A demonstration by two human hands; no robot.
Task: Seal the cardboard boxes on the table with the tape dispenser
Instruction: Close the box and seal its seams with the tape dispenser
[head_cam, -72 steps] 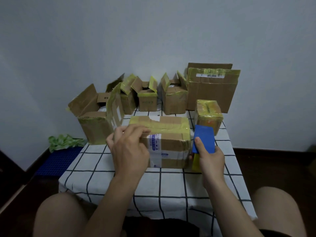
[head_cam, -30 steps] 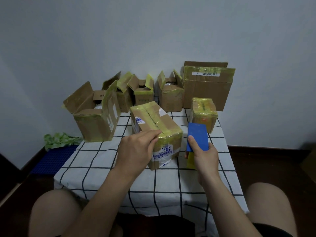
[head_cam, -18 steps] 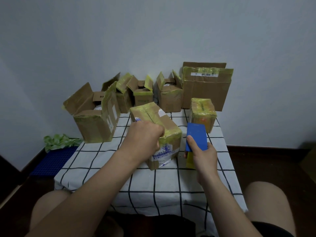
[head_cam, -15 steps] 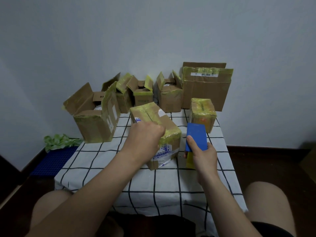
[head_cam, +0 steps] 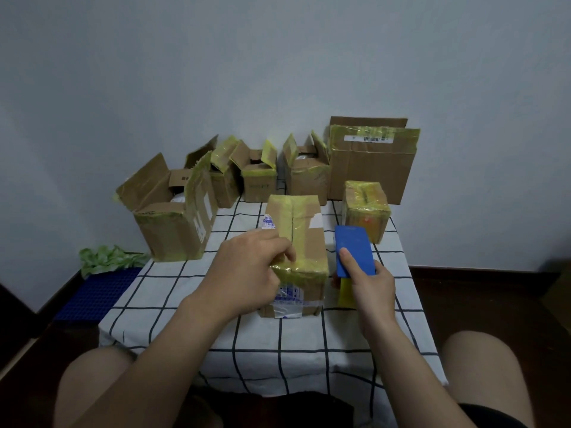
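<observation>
A closed cardboard box [head_cam: 304, 236] with yellow tape along its top seam lies lengthwise in the middle of the checked table [head_cam: 309, 341]. My left hand [head_cam: 247, 273] grips its near left corner, fingers curled over the taped edge. My right hand [head_cam: 367, 285] holds the blue tape dispenser [head_cam: 352, 251] upright just right of the box, index finger along its face, with a yellow roll [head_cam: 344, 293] showing below.
A small taped box [head_cam: 366, 211] stands behind the dispenser. Several open-flapped boxes [head_cam: 259, 177] line the back, a larger open one [head_cam: 173, 217] at left, a tall one [head_cam: 370, 162] at back right. Green material [head_cam: 108, 261] lies on a blue mat, left.
The box has been turned from lying crosswise to pointing away from me, and my left hand went from its front face to gripping its near corner. The dispenser hand stayed almost still.
</observation>
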